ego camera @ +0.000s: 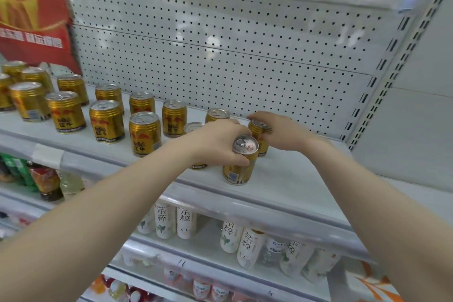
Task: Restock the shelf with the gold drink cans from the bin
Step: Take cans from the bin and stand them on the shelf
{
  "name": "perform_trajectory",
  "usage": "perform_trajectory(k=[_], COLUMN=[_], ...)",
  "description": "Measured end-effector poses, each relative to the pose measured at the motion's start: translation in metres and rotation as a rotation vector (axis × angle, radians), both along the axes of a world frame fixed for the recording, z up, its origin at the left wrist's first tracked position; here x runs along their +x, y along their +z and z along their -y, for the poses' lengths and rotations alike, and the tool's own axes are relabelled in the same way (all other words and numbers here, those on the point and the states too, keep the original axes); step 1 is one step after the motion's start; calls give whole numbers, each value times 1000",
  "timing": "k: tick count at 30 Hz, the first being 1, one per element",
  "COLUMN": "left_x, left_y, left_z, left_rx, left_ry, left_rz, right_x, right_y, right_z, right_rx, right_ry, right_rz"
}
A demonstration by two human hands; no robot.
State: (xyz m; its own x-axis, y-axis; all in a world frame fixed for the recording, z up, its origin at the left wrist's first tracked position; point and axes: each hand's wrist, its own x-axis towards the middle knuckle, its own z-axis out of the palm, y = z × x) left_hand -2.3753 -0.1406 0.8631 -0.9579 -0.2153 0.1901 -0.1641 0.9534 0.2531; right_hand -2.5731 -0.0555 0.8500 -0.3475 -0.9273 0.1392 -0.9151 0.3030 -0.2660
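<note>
Several gold drink cans (pixel 144 133) stand in two rows on the white shelf (pixel 289 179). My left hand (pixel 215 141) grips a gold can (pixel 239 167) standing near the shelf's front edge, fingers around its top. My right hand (pixel 279 130) is wrapped on another gold can (pixel 257 136) just behind it. Two more cans, partly hidden, stand behind my left hand. The bin is out of view.
A perforated white back panel (pixel 220 56) closes the shelf behind. A red package (pixel 31 14) stands at the far left. Bare shelf lies right of my hands, up to the slotted upright (pixel 372 95). White tea bottles (pixel 186 223) fill the shelf below.
</note>
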Motion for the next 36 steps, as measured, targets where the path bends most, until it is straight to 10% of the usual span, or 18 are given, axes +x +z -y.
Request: perform_trajectory(k=[15, 36], left_x=[29, 53], left_y=[2, -15], left_z=[24, 45], left_rx=[-198, -68], left_ry=[144, 253], left_rz=[-102, -46], right_x=[41, 94], right_y=[10, 11], right_z=[-44, -39], right_rx=[-266, 29], right_ry=[5, -106], right_rz=[-174, 20])
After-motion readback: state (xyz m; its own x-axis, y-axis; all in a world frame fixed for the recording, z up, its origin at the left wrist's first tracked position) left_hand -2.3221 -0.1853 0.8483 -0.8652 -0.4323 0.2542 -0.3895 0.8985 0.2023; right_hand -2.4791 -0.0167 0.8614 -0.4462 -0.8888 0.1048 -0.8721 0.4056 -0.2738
